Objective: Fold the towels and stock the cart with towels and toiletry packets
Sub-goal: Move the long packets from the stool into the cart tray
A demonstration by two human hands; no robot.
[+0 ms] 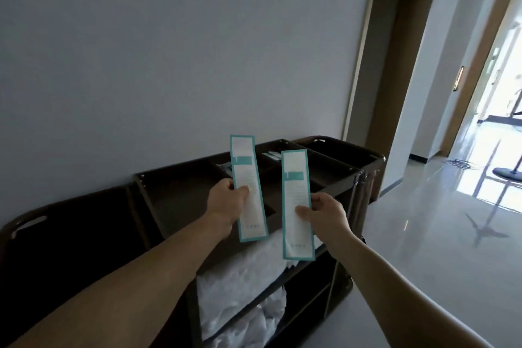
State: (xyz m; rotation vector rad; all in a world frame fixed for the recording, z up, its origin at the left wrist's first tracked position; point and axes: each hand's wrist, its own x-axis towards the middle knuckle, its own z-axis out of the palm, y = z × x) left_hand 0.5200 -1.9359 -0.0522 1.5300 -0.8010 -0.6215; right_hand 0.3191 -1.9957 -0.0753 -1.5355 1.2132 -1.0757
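We've got two long white toiletry packets with teal borders, both held upright and side by side over the cart. The left packet (pixel 245 175) is pinched at its lower half by our left hand (pixel 226 201), thumb on the front. The right packet (pixel 296 189) sits a bit lower and closer to us, pinched the same way by our right hand (pixel 329 213). The two don't touch. Just behind and below them is the dark brown cart (pixel 175 195) with its divided top tray, against the wall. White towels (pixel 237 282) fill the shelves underneath, and a dark bag (pixel 70 234) hangs at the cart's left end.
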